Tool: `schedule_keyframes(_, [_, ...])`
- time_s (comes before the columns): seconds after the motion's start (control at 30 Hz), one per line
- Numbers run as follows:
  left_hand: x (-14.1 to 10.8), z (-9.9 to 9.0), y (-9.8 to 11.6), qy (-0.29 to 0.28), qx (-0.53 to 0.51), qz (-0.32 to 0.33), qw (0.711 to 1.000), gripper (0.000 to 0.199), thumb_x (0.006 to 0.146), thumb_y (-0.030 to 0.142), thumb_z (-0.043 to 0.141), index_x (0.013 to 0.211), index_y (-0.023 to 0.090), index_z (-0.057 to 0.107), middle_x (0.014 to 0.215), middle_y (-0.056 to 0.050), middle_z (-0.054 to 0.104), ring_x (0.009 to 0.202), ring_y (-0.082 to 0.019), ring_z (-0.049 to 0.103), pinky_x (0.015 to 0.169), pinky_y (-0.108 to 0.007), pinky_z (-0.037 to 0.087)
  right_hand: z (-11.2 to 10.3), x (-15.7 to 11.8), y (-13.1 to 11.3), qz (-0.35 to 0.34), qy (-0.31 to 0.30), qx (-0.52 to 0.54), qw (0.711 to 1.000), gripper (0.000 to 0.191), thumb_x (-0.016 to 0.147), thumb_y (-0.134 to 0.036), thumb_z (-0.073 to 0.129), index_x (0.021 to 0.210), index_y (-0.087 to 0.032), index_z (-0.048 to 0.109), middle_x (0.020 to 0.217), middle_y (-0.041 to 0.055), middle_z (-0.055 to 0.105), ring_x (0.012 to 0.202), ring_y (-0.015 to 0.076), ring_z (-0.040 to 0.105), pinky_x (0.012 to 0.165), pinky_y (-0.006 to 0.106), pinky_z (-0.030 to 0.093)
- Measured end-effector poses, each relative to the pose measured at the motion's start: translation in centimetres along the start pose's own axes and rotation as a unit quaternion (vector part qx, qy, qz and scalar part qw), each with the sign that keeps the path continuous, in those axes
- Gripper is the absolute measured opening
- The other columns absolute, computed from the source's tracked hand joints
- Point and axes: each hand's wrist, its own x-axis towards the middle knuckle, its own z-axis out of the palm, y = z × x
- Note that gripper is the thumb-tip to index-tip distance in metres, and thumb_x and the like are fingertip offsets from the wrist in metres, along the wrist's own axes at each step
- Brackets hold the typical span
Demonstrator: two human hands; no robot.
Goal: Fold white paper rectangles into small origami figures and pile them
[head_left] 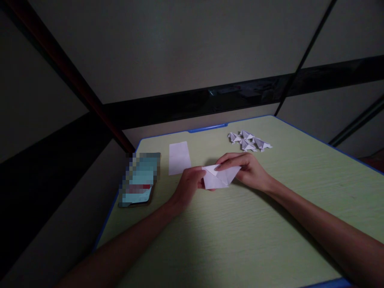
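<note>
Left hand (189, 185), right hand (246, 169) pinching white creased paper (220, 177), triangular flaps. Smooth pale-green woodgrain table (240, 232); flat rectangular sheet (179, 157); pointed folded figures (249, 141); phone (138, 180), screen unreadable.

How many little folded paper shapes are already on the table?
4, as far as shows: little folded shapes clustered at the table's far right, touching one another. Overlaps could hide more. A fifth paper is in both hands.
</note>
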Motion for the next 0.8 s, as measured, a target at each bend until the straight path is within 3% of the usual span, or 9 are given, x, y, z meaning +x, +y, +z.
schedule_keyframes(0.13, [-0.28, 0.18, 0.28, 0.005, 0.088, 0.008, 0.996, 0.027, 0.065, 0.037, 0.054, 0.057, 0.011, 0.055, 0.049, 0.001, 0.05, 0.047, -0.01, 0.047, 0.047, -0.023, 0.043, 0.07, -0.02, -0.08, -0.007, -0.007, -0.012, 1.0, 0.023, 0.064, -0.006, 0.051, 0.072, -0.018, 0.069, 0.078, 0.0044, 0.063, 0.063, 0.0108, 0.057, 0.054, 0.022, 0.043])
schedule_keyframes(0.3, [-0.51, 0.21, 0.81, 0.071, 0.198, 0.066, 0.975, 0.03, 0.068, 0.033, 0.051, 0.047, 0.012, 0.05, 0.042, 0.004, 0.043, 0.043, -0.007, 0.037, 0.041, -0.018, 0.029, -0.09, 0.02, -0.07, 0.05, -0.008, 0.02, 0.999, 0.022, 0.066, -0.011, 0.056, 0.084, -0.017, 0.066, 0.08, 0.0045, 0.065, 0.07, 0.0132, 0.059, 0.062, 0.026, 0.046])
schedule_keyframes(0.47, [-0.44, -0.05, 0.81, 0.11, 0.256, 0.106, 0.955, 0.032, 0.07, 0.031, 0.048, 0.044, 0.013, 0.044, 0.041, 0.005, 0.032, 0.044, -0.006, 0.028, 0.041, -0.019, 0.021, -0.2, 0.15, 0.13, 0.037, 0.016, 0.08, 0.996, 0.013, 0.066, -0.019, 0.06, 0.076, -0.019, 0.066, 0.088, 0.006, 0.065, 0.079, 0.0159, 0.06, 0.069, 0.031, 0.047])
schedule_keyframes(0.6, [-0.47, -0.04, 0.52, 0.098, 0.266, 0.118, 0.952, 0.031, 0.07, 0.032, 0.047, 0.046, 0.013, 0.043, 0.044, 0.006, 0.027, 0.046, -0.006, 0.025, 0.041, -0.019, 0.018, -0.23, 0.06, -0.07, -0.024, 0.03, -0.023, 0.999, 0.009, 0.068, -0.019, 0.057, 0.072, -0.019, 0.066, 0.087, 0.0062, 0.065, 0.08, 0.0161, 0.059, 0.07, 0.031, 0.046])
schedule_keyframes(0.8, [-0.55, 0.1, 0.44, 0.086, 0.277, 0.121, 0.949, 0.03, 0.072, 0.031, 0.046, 0.047, 0.013, 0.044, 0.046, 0.005, 0.025, 0.047, -0.006, 0.025, 0.042, -0.019, 0.018, -0.23, -0.28, -0.06, -0.107, -0.001, -0.176, 0.979, 0.015, 0.072, -0.013, 0.051, 0.078, -0.019, 0.063, 0.091, 0.0062, 0.063, 0.083, 0.0148, 0.058, 0.072, 0.03, 0.044])
